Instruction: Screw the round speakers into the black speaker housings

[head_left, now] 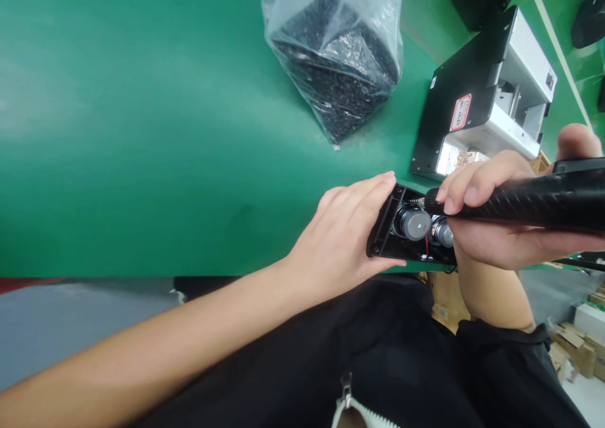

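A black housing (390,244) lies on the green desk (142,132), just past 3 o'clock from the middle of the view and close to the near edge. The left hand (341,229) comes in from its 9 o'clock side, fingers clamped on that end, the thumb along the 6 o'clock edge. The right hand (496,242), at 3 o'clock, has its fingers wrapped around a black power screwdriver (539,198); the tool's tip points into the housing's 12 o'clock side (whether it sits on a screw, I cannot tell). Two round grey parts (416,225) sit inside the housing, with a red wire (426,246) between them. Toward 11 o'clock is a clear plastic bag (338,69) of small dark pieces; at 1 o'clock, a black-and-silver machine (466,91) with a red-edged label (460,112).
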`<action>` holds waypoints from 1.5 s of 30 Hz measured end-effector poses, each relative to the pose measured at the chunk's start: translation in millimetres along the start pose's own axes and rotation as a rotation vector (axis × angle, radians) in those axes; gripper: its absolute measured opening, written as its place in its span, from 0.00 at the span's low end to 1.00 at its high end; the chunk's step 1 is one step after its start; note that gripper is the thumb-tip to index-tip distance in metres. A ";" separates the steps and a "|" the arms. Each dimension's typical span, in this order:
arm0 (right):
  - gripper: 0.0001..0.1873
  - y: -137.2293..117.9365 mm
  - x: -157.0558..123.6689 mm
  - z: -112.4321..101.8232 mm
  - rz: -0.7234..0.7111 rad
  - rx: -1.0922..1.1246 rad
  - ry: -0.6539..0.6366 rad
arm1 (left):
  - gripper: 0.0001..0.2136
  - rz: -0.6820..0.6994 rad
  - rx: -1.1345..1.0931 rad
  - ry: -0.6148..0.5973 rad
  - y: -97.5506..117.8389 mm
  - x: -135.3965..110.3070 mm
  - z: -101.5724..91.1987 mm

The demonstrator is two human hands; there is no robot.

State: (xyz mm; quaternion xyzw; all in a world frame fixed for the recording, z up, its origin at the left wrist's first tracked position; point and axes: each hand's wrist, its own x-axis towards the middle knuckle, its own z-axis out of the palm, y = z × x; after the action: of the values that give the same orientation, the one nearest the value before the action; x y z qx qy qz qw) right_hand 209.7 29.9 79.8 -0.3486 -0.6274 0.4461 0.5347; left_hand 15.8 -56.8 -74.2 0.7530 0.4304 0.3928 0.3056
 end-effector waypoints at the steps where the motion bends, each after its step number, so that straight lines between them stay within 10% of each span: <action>1: 0.27 -0.7 0.2 -0.4 -0.002 -0.003 0.008 | 0.61 -0.007 0.005 -0.008 -0.2 -0.4 0.4; 33: 0.32 43.8 -17.6 10.8 -0.166 0.004 0.096 | 0.62 -0.114 -0.043 -0.057 0.4 7.8 1.5; 45: 0.28 9.4 -17.8 4.9 -0.115 -0.040 0.187 | 0.57 -0.045 -0.004 0.044 -2.0 -0.3 7.2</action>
State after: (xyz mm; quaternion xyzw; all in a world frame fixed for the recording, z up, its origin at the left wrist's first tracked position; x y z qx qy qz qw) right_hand 207.9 16.1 64.4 -0.3627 -0.6024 0.3678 0.6085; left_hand 21.0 -57.1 -79.5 0.7336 0.4531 0.4031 0.3066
